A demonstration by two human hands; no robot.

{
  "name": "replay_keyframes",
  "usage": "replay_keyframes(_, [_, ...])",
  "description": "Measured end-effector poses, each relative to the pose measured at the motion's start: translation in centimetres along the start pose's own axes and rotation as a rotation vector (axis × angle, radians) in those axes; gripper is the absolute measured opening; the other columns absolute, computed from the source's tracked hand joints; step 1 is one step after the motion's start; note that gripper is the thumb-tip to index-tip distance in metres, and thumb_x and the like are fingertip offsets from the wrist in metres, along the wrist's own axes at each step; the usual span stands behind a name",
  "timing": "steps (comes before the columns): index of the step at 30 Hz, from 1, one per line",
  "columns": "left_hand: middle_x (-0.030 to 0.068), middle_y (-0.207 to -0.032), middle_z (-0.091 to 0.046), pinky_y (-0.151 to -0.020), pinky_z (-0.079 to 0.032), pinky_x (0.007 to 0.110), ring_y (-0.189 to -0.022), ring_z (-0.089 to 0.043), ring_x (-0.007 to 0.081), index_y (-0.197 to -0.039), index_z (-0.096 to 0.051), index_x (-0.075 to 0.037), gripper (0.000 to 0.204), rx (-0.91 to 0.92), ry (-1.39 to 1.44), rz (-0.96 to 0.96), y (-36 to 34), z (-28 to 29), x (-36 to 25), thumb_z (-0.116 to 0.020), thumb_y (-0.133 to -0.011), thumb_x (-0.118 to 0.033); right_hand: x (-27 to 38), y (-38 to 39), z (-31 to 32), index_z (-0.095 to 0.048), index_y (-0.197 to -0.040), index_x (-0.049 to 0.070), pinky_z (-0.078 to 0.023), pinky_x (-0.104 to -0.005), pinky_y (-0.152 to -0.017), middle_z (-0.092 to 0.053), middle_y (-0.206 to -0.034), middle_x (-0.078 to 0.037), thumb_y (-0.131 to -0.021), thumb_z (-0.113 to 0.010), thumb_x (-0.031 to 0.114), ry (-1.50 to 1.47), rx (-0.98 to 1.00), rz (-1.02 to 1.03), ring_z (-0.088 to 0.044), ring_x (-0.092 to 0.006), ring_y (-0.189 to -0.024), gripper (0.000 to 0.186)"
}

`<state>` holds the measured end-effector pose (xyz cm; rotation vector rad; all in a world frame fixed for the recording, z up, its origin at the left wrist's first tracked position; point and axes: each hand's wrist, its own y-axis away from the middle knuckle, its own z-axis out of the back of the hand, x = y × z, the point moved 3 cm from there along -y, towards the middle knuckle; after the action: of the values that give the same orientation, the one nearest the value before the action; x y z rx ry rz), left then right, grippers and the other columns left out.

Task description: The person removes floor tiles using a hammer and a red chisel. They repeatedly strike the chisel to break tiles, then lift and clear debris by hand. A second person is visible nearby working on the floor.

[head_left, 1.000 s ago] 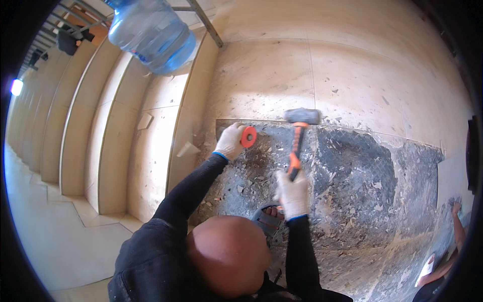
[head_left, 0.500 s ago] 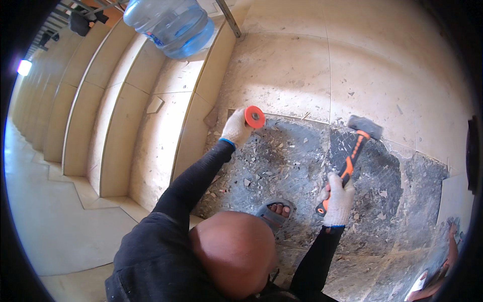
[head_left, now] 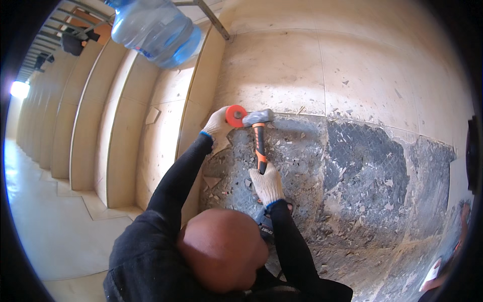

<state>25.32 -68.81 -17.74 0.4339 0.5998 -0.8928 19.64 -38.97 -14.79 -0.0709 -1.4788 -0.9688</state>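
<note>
In a white knit glove, my left hand (head_left: 217,125) is closed round a chisel with a round red hand guard (head_left: 234,116); the glove and guard hide its shaft and tip. My gloved right hand (head_left: 267,185) grips the orange-and-black handle of a club hammer (head_left: 259,146). Its grey head is at the right rim of the guard, seemingly against the chisel's end. Beneath my left hand, a broken beige tile piece (head_left: 221,145) lies at the edge of the stripped floor (head_left: 297,146), near the step.
Beige steps (head_left: 126,136) rise on the left, with a large blue water bottle (head_left: 161,38) standing on one. Beige floor tiles (head_left: 271,70) lie beyond the rubble. Tile chips (head_left: 211,181) litter the grey bed. Another person's arm (head_left: 459,234) shows at the right edge.
The hammer has swung left from over the dark patch to the chisel. My left hand and the chisel have shifted a little left in view; a broken tile piece now shows beneath them.
</note>
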Motion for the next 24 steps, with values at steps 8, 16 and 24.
replay_keyframes(8, [0.0057,-0.116,-0.082,-0.093,-0.062,0.035,-0.103,-0.076,0.0129,-0.137,-0.076,-0.005,0.036,0.035,0.069,0.099,-0.2,0.4,0.6,-0.083,-0.103,-0.014,5.2,2.1,11.2,-0.055,-0.160,0.003,-0.051,-0.0289,-0.044,-0.065,-0.079,-0.002,-0.109,-0.070,0.013,-0.628,-0.459,0.225,-0.064,-0.0107,-0.055,0.054])
replay_keyframes(16, [0.0169,-0.120,-0.083,-0.098,-0.062,0.039,-0.111,-0.080,0.0259,-0.132,-0.080,-0.007,0.044,0.010,-0.012,-0.012,-1.5,-1.0,-0.3,-0.093,-0.091,-0.018,0.4,-1.2,0.2,-0.072,-0.127,-0.004,-0.062,-0.0522,-0.088,-0.081,-0.104,-0.027,-0.100,-0.080,0.031,-0.043,-0.304,0.143,-0.081,-0.0430,-0.095,0.044])
replay_keyframes(24, [0.0211,-0.118,-0.081,-0.098,-0.061,0.045,-0.113,-0.079,0.0373,-0.128,-0.079,-0.007,0.043,0.031,-0.125,-0.004,-2.0,-1.4,-0.3,-0.092,-0.089,-0.023,3.5,1.7,7.8,-0.060,-0.117,0.004,-0.049,-0.0315,-0.041,-0.057,-0.070,0.002,-0.106,-0.072,0.016,-0.512,-0.206,0.034,-0.060,-0.0100,-0.052,0.021])
